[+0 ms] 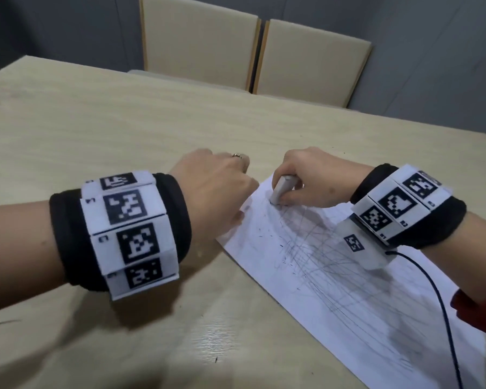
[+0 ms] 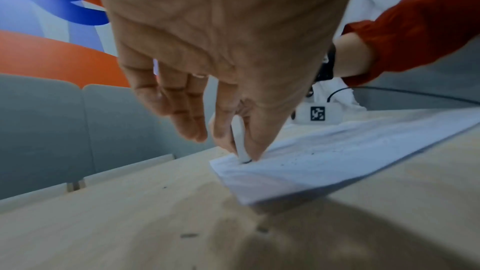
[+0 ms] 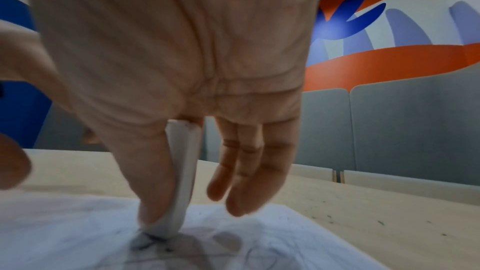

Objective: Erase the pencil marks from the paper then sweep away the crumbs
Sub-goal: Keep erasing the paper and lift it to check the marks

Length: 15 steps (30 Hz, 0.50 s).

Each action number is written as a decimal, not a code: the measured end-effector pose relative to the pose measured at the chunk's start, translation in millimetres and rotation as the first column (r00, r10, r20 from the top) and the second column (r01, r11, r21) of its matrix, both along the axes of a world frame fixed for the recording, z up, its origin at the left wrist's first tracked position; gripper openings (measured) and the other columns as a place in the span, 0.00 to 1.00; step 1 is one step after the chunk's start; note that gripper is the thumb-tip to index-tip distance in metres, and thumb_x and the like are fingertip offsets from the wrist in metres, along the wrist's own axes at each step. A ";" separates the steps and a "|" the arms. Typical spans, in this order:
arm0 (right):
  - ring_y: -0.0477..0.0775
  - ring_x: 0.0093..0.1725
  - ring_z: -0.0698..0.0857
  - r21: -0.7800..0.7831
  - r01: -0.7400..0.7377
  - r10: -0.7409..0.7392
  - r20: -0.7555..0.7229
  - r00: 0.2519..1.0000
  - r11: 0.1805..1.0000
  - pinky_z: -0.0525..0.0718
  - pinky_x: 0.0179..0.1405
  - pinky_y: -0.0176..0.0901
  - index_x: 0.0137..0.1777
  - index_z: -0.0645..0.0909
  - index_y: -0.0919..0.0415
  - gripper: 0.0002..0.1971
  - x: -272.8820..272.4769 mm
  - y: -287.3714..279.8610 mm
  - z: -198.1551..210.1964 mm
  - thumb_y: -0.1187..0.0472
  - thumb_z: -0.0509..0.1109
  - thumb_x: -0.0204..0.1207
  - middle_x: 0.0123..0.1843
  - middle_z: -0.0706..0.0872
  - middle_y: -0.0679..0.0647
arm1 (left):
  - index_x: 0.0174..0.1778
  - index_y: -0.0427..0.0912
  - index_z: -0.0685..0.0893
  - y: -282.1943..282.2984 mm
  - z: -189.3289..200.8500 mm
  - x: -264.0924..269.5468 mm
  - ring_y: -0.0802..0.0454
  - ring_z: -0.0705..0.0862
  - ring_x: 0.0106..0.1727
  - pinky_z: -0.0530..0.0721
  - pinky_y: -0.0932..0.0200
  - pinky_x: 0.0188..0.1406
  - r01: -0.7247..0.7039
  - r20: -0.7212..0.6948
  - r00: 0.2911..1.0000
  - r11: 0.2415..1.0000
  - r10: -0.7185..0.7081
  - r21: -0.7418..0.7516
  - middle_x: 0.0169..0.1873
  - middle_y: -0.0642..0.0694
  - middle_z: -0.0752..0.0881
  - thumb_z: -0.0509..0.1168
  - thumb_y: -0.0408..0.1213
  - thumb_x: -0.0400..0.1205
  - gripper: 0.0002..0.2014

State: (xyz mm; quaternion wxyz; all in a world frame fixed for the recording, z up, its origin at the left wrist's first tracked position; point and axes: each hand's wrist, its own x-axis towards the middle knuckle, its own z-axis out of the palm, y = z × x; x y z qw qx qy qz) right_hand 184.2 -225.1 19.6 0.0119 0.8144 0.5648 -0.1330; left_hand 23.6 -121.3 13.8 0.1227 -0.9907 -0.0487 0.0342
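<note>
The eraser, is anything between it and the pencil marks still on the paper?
Nothing visible. The right hand pinches the eraser, its tip already on the paper at the far corner. The remaining pencil marks lie bare; only loose crumbs lie scattered over them.

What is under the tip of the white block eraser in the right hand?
The white block eraser, pinched by the right hand, presses on the scribbled white paper sheet near its far corner; dark crumbs lie beside it. Marks directly beneath the tip are covered.
</note>
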 end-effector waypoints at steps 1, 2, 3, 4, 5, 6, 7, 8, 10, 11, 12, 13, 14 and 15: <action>0.51 0.46 0.82 0.005 -0.002 0.002 0.010 1.000 1.000 0.85 0.50 0.54 0.47 0.87 0.53 0.05 -1.6 0.8 -1.2 0.56 0.74 0.73 0.45 0.82 0.47 | 0.69 0.55 0.77 1.7 -2.2 2.2 0.50 0.77 0.61 0.71 0.58 0.43 0.017 0.004 1.000 1.000 -0.017 0.016 0.66 0.53 0.74 0.58 0.51 0.85 0.17; 0.53 0.48 0.82 0.001 -0.002 0.002 0.021 1.000 1.000 0.85 0.51 0.55 0.47 0.86 0.55 0.04 -2.9 1.6 -2.6 0.57 0.73 0.74 0.46 0.83 0.49 | 0.69 0.55 0.78 5.1 -3.9 3.7 0.51 0.76 0.66 0.74 0.57 0.49 0.035 -0.012 0.999 0.999 -0.035 -0.016 0.70 0.54 0.73 0.58 0.50 0.85 0.17; 0.54 0.49 0.83 -0.011 0.000 0.001 0.032 0.999 1.000 0.84 0.52 0.55 0.46 0.85 0.56 0.03 -4.2 2.5 -3.4 0.58 0.72 0.74 0.47 0.84 0.50 | 0.67 0.55 0.80 8.8 -5.3 4.9 0.52 0.75 0.68 0.77 0.55 0.55 0.049 -0.049 0.997 0.995 -0.054 -0.087 0.72 0.55 0.72 0.58 0.48 0.85 0.16; 0.55 0.50 0.83 -0.029 0.005 -0.004 0.044 0.999 1.000 0.84 0.53 0.55 0.45 0.84 0.56 0.02 -5.0 3.3 -3.6 0.59 0.71 0.75 0.48 0.85 0.50 | 0.63 0.54 0.82 12.5 -6.9 5.4 0.52 0.76 0.68 0.79 0.53 0.59 0.062 -0.104 0.991 0.985 -0.080 -0.161 0.72 0.55 0.73 0.59 0.48 0.84 0.13; 0.55 0.51 0.83 -0.045 0.009 -0.006 0.055 0.998 0.999 0.84 0.53 0.55 0.45 0.83 0.56 0.02 -5.4 4.0 -3.2 0.60 0.70 0.76 0.47 0.87 0.49 | 0.58 0.51 0.83 15.2 -8.2 5.4 0.51 0.77 0.67 0.79 0.50 0.61 0.074 -0.166 0.980 0.974 -0.111 -0.215 0.71 0.54 0.75 0.60 0.47 0.84 0.11; 0.54 0.52 0.84 -0.055 0.010 -0.007 0.068 0.998 0.998 0.85 0.53 0.54 0.45 0.83 0.56 0.02 -5.4 4.6 -2.3 0.62 0.69 0.76 0.47 0.88 0.47 | 0.55 0.48 0.83 16.2 -9.4 5.4 0.50 0.78 0.64 0.79 0.49 0.61 0.078 -0.225 0.965 0.968 -0.132 -0.237 0.69 0.52 0.77 0.61 0.47 0.84 0.10; 0.53 0.52 0.84 -0.060 0.011 -0.006 0.083 0.997 0.998 0.85 0.53 0.52 0.44 0.83 0.57 0.02 -4.8 5.7 -1.8 0.63 0.68 0.76 0.45 0.88 0.45 | 0.54 0.46 0.82 15.5 -11.2 4.8 0.49 0.79 0.62 0.79 0.49 0.60 0.079 -0.271 0.952 0.970 -0.142 -0.230 0.66 0.50 0.79 0.60 0.47 0.85 0.10; 0.53 0.52 0.84 -0.060 0.008 -0.002 0.096 0.995 0.998 0.85 0.52 0.51 0.43 0.82 0.57 0.03 -3.9 7.4 -1.5 0.63 0.69 0.76 0.43 0.88 0.43 | 0.51 0.45 0.80 13.6 -12.8 4.1 0.48 0.79 0.58 0.80 0.49 0.58 0.079 -0.295 0.945 0.973 -0.143 -0.217 0.62 0.49 0.80 0.59 0.47 0.85 0.10; 0.53 0.51 0.84 -0.057 -0.001 0.008 0.111 0.994 0.998 0.84 0.51 0.50 0.41 0.81 0.56 0.04 -2.7 11.3 -1.3 0.64 0.70 0.76 0.41 0.88 0.44 | 0.45 0.46 0.76 7.8 -19.0 2.5 0.45 0.81 0.52 0.82 0.47 0.53 0.062 -0.289 0.949 0.972 -0.129 -0.229 0.54 0.47 0.81 0.56 0.48 0.85 0.10; 0.53 0.51 0.85 -0.050 -0.010 0.016 0.104 0.994 0.999 0.84 0.52 0.49 0.41 0.81 0.56 0.04 -2.6 13.3 -1.2 0.64 0.70 0.76 0.42 0.89 0.45 | 0.44 0.45 0.75 3.9 -22.7 0.7 0.43 0.83 0.49 0.84 0.46 0.50 0.060 -0.280 0.951 0.967 -0.130 -0.246 0.50 0.46 0.81 0.55 0.50 0.84 0.12; 0.52 0.51 0.85 -0.042 -0.018 0.021 0.090 0.996 0.999 0.84 0.52 0.49 0.42 0.81 0.57 0.04 -2.1 15.1 -1.4 0.65 0.69 0.76 0.43 0.90 0.46 | 0.42 0.44 0.76 -1.6 -24.8 -2.8 0.42 0.84 0.46 0.85 0.46 0.48 0.065 -0.272 0.952 0.960 -0.141 -0.272 0.46 0.45 0.81 0.52 0.51 0.81 0.15; 0.51 0.50 0.85 -0.029 -0.027 0.029 0.074 0.997 0.999 0.83 0.53 0.48 0.43 0.82 0.58 0.03 -2.2 16.4 -1.1 0.66 0.69 0.76 0.44 0.91 0.46 | 0.41 0.44 0.78 -7.5 -26.7 -5.4 0.41 0.84 0.43 0.86 0.46 0.45 0.082 -0.255 0.953 0.949 -0.164 -0.306 0.42 0.45 0.82 0.50 0.52 0.77 0.17; 0.50 0.50 0.84 -0.014 -0.035 0.036 0.057 0.998 0.999 0.83 0.53 0.47 0.46 0.83 0.59 0.04 -2.3 17.6 -1.0 0.67 0.69 0.76 0.45 0.91 0.46 | 0.39 0.44 0.79 -13.1 -27.8 -7.2 0.41 0.84 0.40 0.86 0.46 0.43 0.102 -0.239 0.952 0.937 -0.189 -0.334 0.40 0.45 0.82 0.48 0.52 0.75 0.18; 0.49 0.50 0.84 -0.005 -0.041 0.041 0.038 0.998 0.999 0.83 0.53 0.46 0.48 0.84 0.60 0.05 -3.4 18.2 -0.3 0.67 0.69 0.75 0.45 0.92 0.46 | 0.37 0.43 0.79 -18.9 -26.3 -8.9 0.41 0.84 0.39 0.85 0.46 0.42 0.111 -0.228 0.952 0.922 -0.206 -0.371 0.38 0.45 0.82 0.48 0.51 0.75 0.19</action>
